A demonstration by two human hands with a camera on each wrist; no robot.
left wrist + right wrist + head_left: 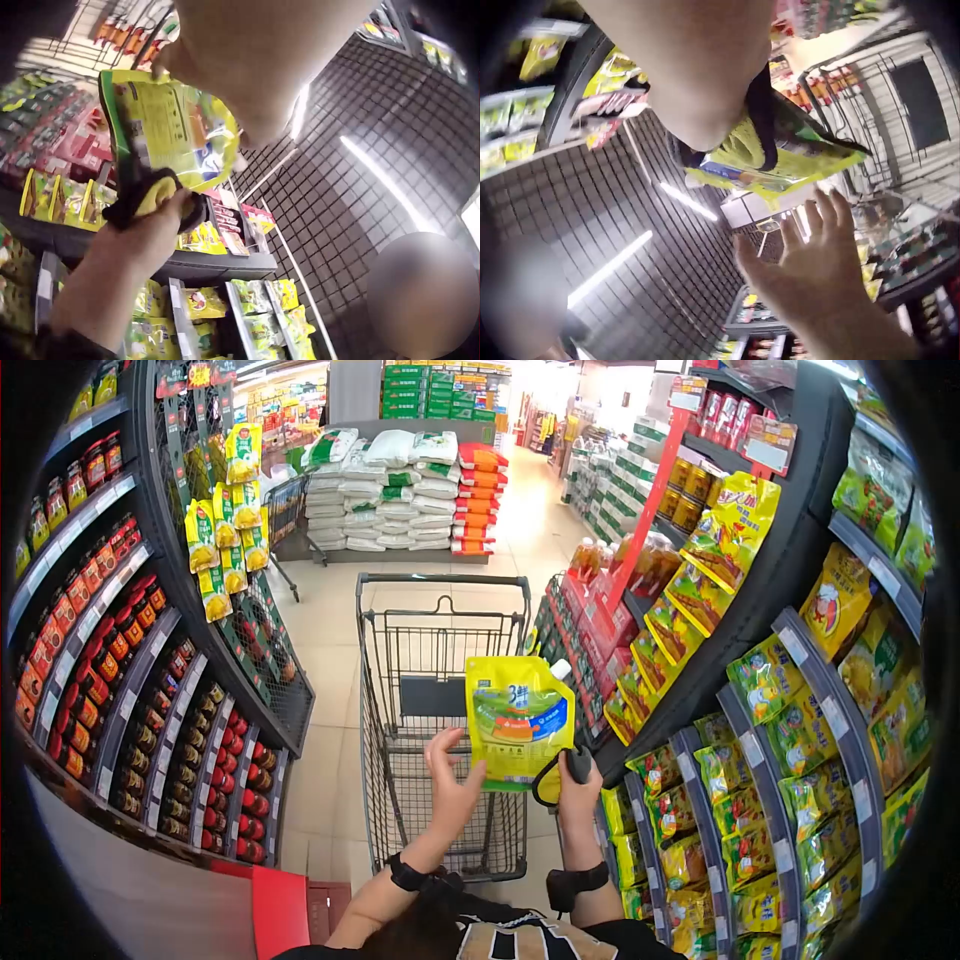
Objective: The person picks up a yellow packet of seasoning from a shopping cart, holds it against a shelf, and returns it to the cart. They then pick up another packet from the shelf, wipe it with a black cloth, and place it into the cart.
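A yellow spouted pouch (520, 725) with a white cap stands upright in front of me, over the shopping cart (445, 585). At its lower right corner my right hand (580, 795) grips a black-and-yellow looped handle (546, 784); I cannot tell what tool it belongs to. The left wrist view shows this handle (154, 196) against the pouch (176, 127), with the fingers curled round it. My left hand (452, 780) is at the pouch's left edge, thumb near its lower corner. Its fingers (829, 214) are spread and relaxed in the right wrist view, holding nothing.
Shelves of jars (85, 690) line the left side, and racks of seasoning bags (780, 790) the right. Yellow packets (228, 520) hang from a mesh panel. White sacks (385, 480) are stacked ahead, beside an aisle. Another cart (287, 510) stands beyond the panel.
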